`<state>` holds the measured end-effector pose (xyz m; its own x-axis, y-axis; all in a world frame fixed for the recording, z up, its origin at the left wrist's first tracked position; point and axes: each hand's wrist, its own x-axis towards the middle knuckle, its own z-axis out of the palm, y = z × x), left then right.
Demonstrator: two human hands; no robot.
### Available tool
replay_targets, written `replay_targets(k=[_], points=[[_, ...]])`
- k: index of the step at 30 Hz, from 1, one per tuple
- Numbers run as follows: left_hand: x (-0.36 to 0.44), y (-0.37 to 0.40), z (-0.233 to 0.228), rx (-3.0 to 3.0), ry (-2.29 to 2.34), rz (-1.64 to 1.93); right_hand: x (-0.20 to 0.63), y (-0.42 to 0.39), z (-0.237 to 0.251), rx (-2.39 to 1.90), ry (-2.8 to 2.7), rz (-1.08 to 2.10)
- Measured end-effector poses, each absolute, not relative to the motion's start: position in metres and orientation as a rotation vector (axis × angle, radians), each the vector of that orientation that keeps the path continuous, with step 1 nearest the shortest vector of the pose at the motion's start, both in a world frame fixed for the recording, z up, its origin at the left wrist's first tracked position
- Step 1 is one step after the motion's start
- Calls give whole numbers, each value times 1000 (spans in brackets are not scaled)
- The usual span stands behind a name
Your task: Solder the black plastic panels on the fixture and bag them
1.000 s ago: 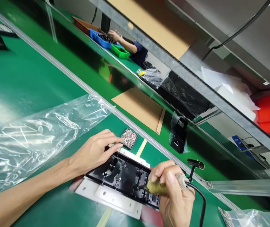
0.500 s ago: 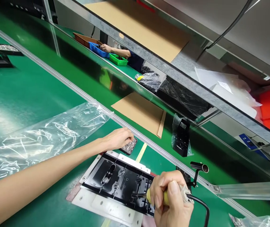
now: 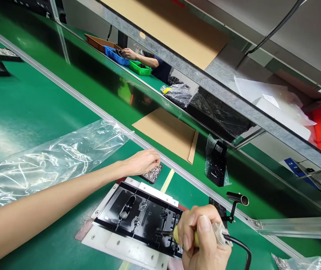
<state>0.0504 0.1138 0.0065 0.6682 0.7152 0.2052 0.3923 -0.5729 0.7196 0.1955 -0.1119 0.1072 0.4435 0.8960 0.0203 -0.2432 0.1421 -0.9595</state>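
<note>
My right hand [image 3: 203,236] is wrapped round the yellow handle of a soldering iron [image 3: 175,233], and its black cord runs off to the right. The iron's tip points left, over a black plastic panel [image 3: 146,215] with moulded bosses and slots. White fixture strips [image 3: 133,243] frame that panel along its edges. My left hand [image 3: 143,162] hovers at a small black tray of tiny metal pieces [image 3: 152,174], its fingers bent together. Whatever may be between those fingertips is hidden.
A tubular iron holder [image 3: 237,198] stands right of my right hand. Clear plastic bag [image 3: 59,157] lies at left. Beyond the metal rail are a cardboard sheet [image 3: 167,135] and a bagged black part [image 3: 217,163]. Across the bench, another person's hand [image 3: 130,53] reaches into a blue bin [image 3: 115,55].
My left hand has shifted very slightly at the tray, its fingers curled further in. The right hand and iron stay almost still. The other person's hand has moved a little to the right.
</note>
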Motion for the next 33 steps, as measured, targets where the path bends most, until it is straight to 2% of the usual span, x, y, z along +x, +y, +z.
replay_targets(k=[7,14,25,33], points=[[24,88,32,1702,724,642,198,-112,104,-1123,-744,933],[12,67,38,1108,528,653,201,-110,102,-1081,-783,904],[10,56,40,1003,407,647,222,-101,83,-887,-1038,874],[12,48,46,1297,553,597,207,-98,105,-935,-1017,794]])
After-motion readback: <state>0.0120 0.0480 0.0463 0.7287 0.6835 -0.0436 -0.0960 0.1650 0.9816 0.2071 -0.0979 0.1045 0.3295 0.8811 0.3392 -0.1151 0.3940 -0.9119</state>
